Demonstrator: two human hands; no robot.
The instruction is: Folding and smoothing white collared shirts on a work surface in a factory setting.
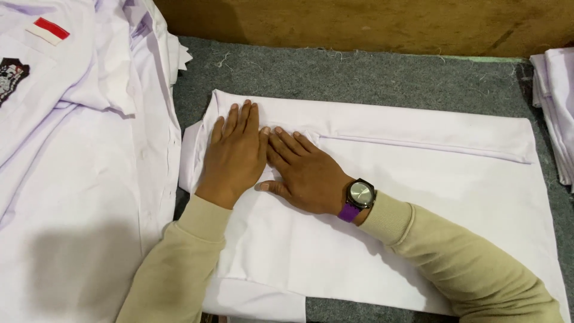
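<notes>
A grey felt-covered table [371, 78] is seen, bounded at the far side by a brown wooden board [359, 24]. At the left of it a heap of white shirts [78, 149] is spread, one bearing a red-and-white patch and a dark badge; at the far right edge a smaller stack of folded white cloth [556, 113] is noted. In the middle of the table a white garment [418, 197] is laid flat, and it is judged to be partly folded: its sides appear already turned in, a long straight seam or fold line being visible along the far part, while a looser layer is left protruding at the near edge and at the left end, so the folding is judged unfinished. Its long axis is set across the view, left to right, slightly tilted, with the narrower end directed left toward the heap. The left hand [234, 152] is pressed flat on the garment's left end, fingers extended, nothing grasped. The right hand [305, 173], with a wristwatch [360, 195] on a purple strap, is likewise laid flat and unclenched beside it, the two touching at the thumbs.
</notes>
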